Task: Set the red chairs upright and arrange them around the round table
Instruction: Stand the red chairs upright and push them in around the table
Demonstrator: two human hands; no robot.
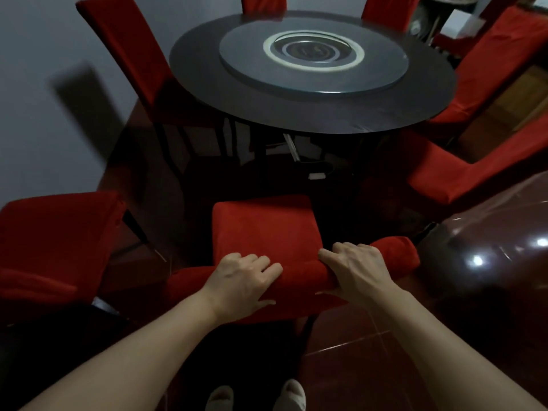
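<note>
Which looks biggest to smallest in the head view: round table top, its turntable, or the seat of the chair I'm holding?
1. Round table top
2. Turntable
3. Seat, though it sits nearer the camera, so it looks enlarged.

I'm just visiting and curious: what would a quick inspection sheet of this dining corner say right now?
Surface: round table is dark, with a turntable at its centre.
Job's things: near chair upright, facing the table; more red chairs around it, including left chair.
Clutter: nothing seen on the tabletop.
Hands: left hand and right hand both grip the near chair's backrest top.
Cables: a dark cable with a white block lies under the table.
Surroundings: grey wall, glossy red-brown floor tiles.
</note>
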